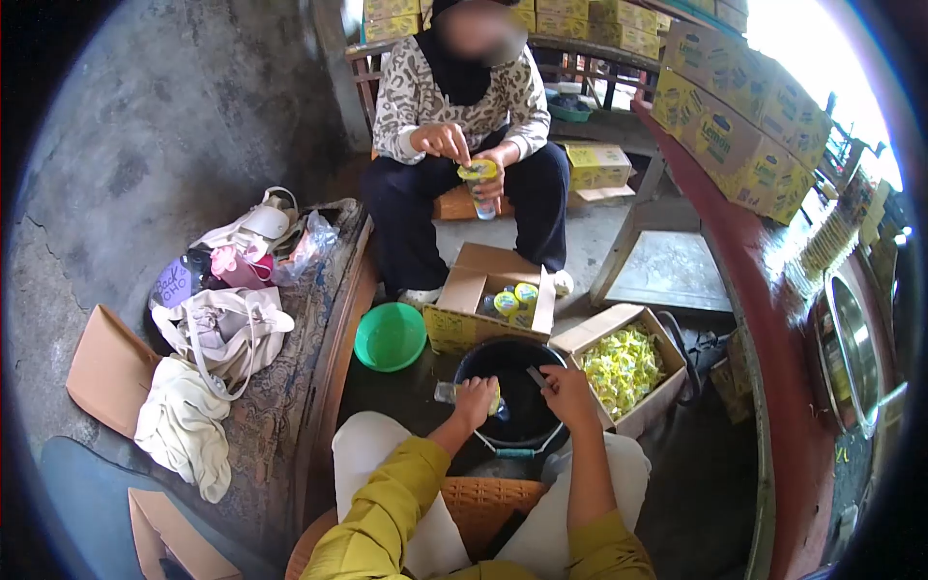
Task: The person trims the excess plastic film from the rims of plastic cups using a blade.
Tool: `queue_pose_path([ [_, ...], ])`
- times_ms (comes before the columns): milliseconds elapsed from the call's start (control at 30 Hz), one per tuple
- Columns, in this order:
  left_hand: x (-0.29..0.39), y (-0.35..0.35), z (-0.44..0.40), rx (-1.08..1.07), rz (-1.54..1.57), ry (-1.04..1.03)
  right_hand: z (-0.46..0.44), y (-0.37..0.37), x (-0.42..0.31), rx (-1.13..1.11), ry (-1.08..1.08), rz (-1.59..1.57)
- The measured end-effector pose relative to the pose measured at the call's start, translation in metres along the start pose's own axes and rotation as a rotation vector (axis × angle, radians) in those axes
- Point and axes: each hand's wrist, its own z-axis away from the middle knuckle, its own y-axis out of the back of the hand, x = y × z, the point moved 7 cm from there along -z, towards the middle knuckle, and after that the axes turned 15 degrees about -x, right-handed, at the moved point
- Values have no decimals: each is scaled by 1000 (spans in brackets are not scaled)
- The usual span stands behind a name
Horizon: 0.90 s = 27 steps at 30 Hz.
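My left hand (pixel 475 400) is closed around a clear plastic cup (pixel 445 391), which lies on its side over the black bucket (pixel 469 362). A bit of yellow shows at the cup's right end, by my fingers. Between the fingers of my right hand (pixel 568 394) is a small flat grey blade (pixel 537 376), over the bucket's right side; its exact kind is unclear. The bucket stands between my knees, with a blue-green handle grip (pixel 513 452) towards me.
Lidded cups stand in an open carton (pixel 491 280); yellow wrappers fill another carton (pixel 623 372). A green basin (pixel 391 336) stands left. Opposite, a seated person (pixel 474 116) holds a yellow-lidded cup (pixel 478 184). Bags (pixel 227 324) lie on the left bench; lemon-print cartons (pixel 744 106) stand right.
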Motion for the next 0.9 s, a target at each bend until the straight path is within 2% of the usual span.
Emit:
queue_pose_path([
  [133,4,-8,0,-88,-129,55,-2,2,-7,18,32,65],
  [433,14,-9,0,-274,-330,123,-5,-1,-4,-43,-24,2],
  [600,12,-15,-4,-300,-358,166,-5,-1,-5,-7,16,35],
  [767,15,-8,-5,-316,-420,203,-5,0,-7,-26,-44,-45],
  [900,11,-11,-10,-277,-359,242,-5,-1,-3,-19,-45,-59],
])
